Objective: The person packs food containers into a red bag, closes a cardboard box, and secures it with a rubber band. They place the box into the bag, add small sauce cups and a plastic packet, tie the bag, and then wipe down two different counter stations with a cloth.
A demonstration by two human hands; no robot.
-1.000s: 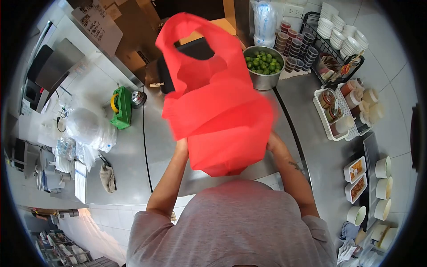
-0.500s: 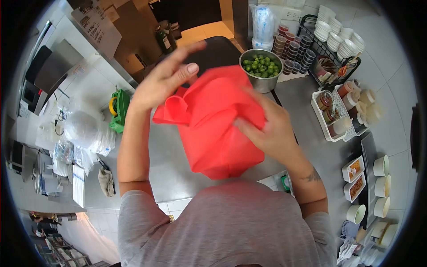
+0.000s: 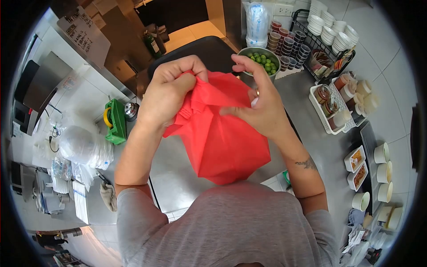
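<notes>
A full red fabric bag (image 3: 227, 147) stands on the steel counter (image 3: 171, 182), close against my body. Its upper left part is bunched into folds, and my left hand (image 3: 171, 89) is closed around that gathered cloth. On the right side of the bag, my right hand (image 3: 262, 100) has its thumb and fingers spread apart, with the thumb near the red cloth. A ring shows on one of its fingers. What is inside the bag is hidden.
Beyond the bag sits a metal pot of green limes (image 3: 262, 62). Stacked sauce cups (image 3: 289, 49), a black rack (image 3: 329, 66) and a white bottle basket (image 3: 331, 111) line the right. A green tape dispenser (image 3: 116, 122) and plastic lids (image 3: 82, 142) are at left.
My left hand has gone from spread fingers to gripping the bag's gathered top. My right hand has come off the bag's side and opened. The view has shifted slightly.
</notes>
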